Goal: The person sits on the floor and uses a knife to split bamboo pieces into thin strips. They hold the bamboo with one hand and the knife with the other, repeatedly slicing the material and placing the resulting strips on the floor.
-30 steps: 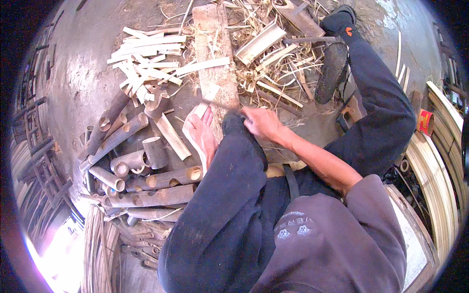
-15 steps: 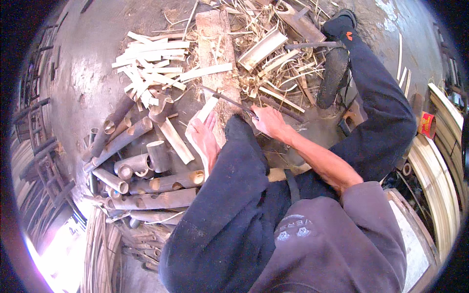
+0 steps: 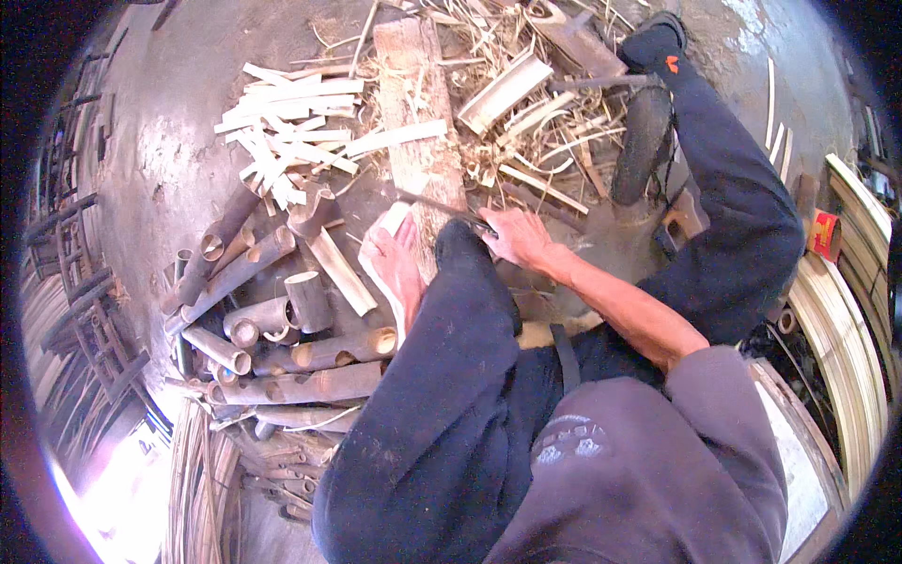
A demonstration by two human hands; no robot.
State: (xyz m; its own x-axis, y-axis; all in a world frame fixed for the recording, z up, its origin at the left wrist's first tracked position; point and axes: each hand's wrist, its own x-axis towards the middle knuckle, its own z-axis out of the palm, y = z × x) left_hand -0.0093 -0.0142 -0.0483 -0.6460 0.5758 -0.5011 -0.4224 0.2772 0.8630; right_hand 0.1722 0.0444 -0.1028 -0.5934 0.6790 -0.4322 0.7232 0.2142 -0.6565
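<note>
My left hand (image 3: 393,263) is closed around a short pale bamboo strip (image 3: 397,218), which sticks up past its fingers. My right hand (image 3: 517,237) grips a knife by its handle. The thin dark blade of this knife (image 3: 437,204) reaches left to the top end of the strip, over a long rough wooden board (image 3: 410,58). One dark-covered foot (image 3: 458,242) of mine rests on the board between both hands. Another pale strip (image 3: 396,138) lies across the board, farther away.
A pile of pale split strips (image 3: 296,122) lies at far left. Cut bamboo tubes (image 3: 296,387) are heaped at near left. Split bamboo pieces (image 3: 507,94) and shavings cover the floor right of the board. A red box (image 3: 825,235) sits beside long bamboo slats (image 3: 836,320) at right.
The knife blade has come slightly nearer to me and lies flatter across the strip. The strip now shows less above my left hand, whose fingers look more closed.
</note>
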